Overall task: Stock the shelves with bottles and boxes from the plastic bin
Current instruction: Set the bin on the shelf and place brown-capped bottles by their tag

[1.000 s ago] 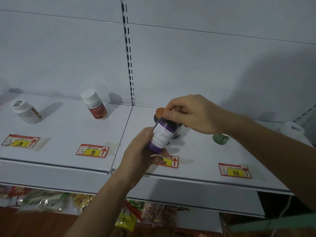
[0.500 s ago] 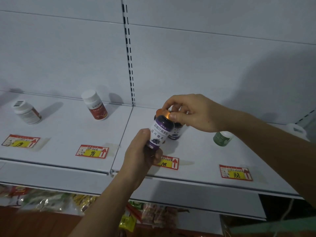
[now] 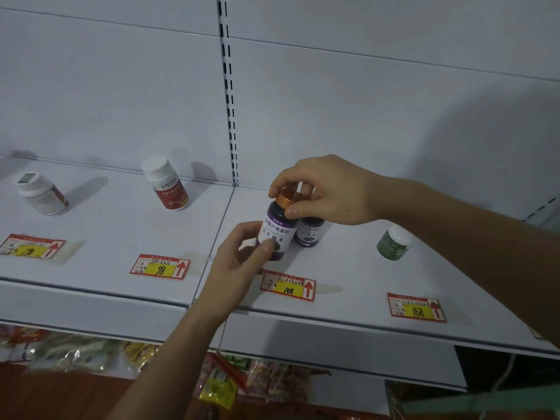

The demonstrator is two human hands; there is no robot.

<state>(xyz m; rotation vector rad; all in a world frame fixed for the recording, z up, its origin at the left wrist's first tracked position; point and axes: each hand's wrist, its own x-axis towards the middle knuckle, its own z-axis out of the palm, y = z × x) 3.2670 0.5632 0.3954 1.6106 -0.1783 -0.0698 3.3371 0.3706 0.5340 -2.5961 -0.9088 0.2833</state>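
A purple bottle with a gold cap and a white label stands upright on the white shelf, just behind the 108 price tag. My left hand holds its lower body with thumb and fingers. My right hand pinches its gold cap from above. A second purple bottle stands right behind it, partly hidden by the first bottle and my right hand.
A green bottle stands to the right, a red-labelled white bottle and a white bottle to the left. Price tags 98 and 168 lie near the shelf's front edge. Packaged goods fill the shelf below.
The purple bottle went from tilted in the air to upright on the shelf in front of the second one. Both hands moved with it and kept their hold.
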